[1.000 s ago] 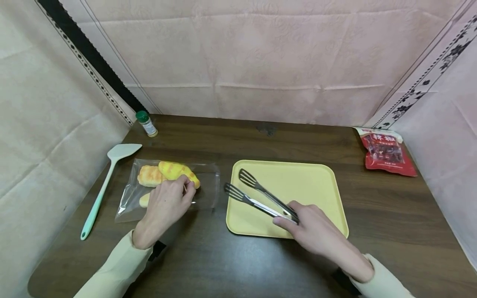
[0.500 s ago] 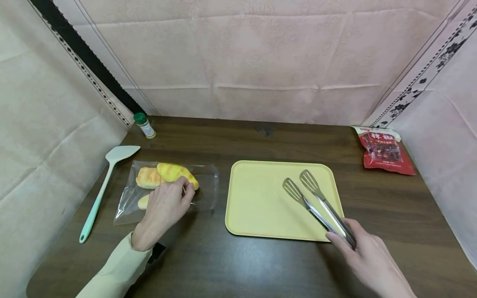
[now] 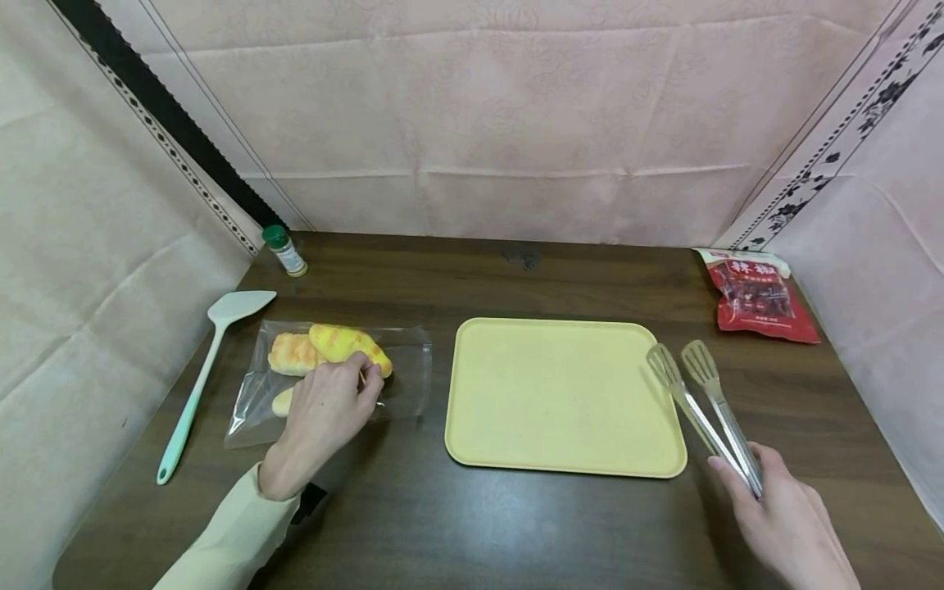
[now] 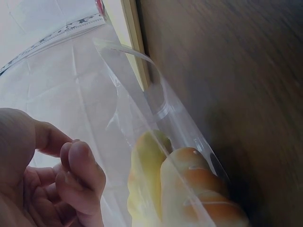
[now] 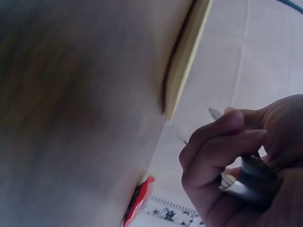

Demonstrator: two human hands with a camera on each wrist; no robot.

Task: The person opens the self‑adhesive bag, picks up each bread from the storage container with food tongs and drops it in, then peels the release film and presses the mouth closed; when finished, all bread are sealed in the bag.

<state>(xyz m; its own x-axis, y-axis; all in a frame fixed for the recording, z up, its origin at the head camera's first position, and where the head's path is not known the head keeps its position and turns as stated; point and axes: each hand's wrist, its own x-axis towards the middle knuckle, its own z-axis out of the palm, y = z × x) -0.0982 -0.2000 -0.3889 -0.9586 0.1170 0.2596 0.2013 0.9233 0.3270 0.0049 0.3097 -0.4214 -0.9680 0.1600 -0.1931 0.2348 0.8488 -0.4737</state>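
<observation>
A clear plastic bag (image 3: 409,360) lies on the left of the table, its film raised in the left wrist view. Inside are a yellow bread roll (image 3: 342,340), a browned bread roll (image 3: 292,353) and a pale piece partly behind my left hand (image 3: 324,414). That hand is over the bag with curled fingers, thumb and fingertips together, seemingly pinching its thin film; the contact is hard to see. My right hand (image 3: 785,512) grips metal tongs (image 3: 711,418) by the handles. The tongs' slotted ends stand apart with nothing between them, at the tray's right edge.
A pale yellow tray (image 3: 553,393) lies mid-table. Left of the bag is a spatula (image 3: 195,393) with a mint handle. A green-capped bottle (image 3: 285,251) stands at the back left, and a red food packet (image 3: 763,299) lies at the back right. Fabric-covered walls enclose the table.
My right hand has carried the tongs rightward, from over the tray's left half to its right edge. The left hand stays in place at the bag.
</observation>
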